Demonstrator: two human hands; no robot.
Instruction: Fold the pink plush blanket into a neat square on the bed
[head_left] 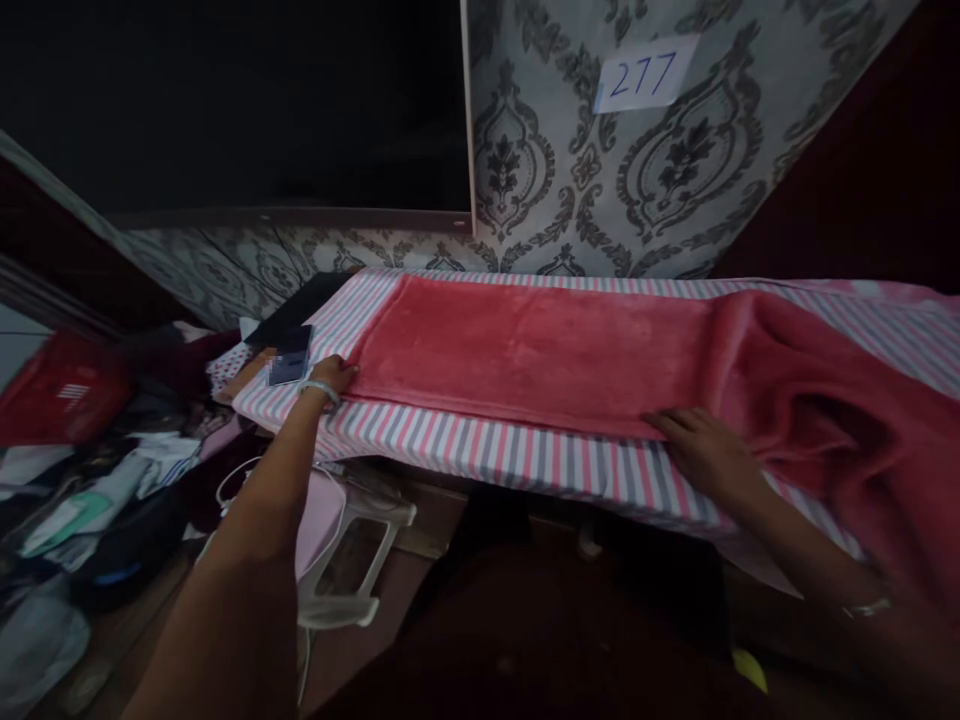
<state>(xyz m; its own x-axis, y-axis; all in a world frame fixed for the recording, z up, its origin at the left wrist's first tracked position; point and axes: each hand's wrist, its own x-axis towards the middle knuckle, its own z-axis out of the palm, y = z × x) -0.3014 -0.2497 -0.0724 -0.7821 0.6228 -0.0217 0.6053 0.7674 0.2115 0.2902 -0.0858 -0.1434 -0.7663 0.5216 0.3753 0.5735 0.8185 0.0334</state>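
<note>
A red fleece blanket (525,345) lies along a table covered with a striped pink, grey and white cloth (480,445). Its left part is a flat, folded rectangle, while the right part is bunched into loose folds that hang over the front edge. My left hand (335,376), with a bracelet at the wrist, is closed on the blanket's front left corner. Resting on the front edge, further right, my right hand (701,445) has its fingers stretched out over the fleece.
A phone (291,357) lies left of my left hand. Behind the table are a large dark TV screen (300,110) and a paper marked 277 (646,73) on the wall. A white plastic stool (349,590) stands below, with piled clothes (127,490) at the left.
</note>
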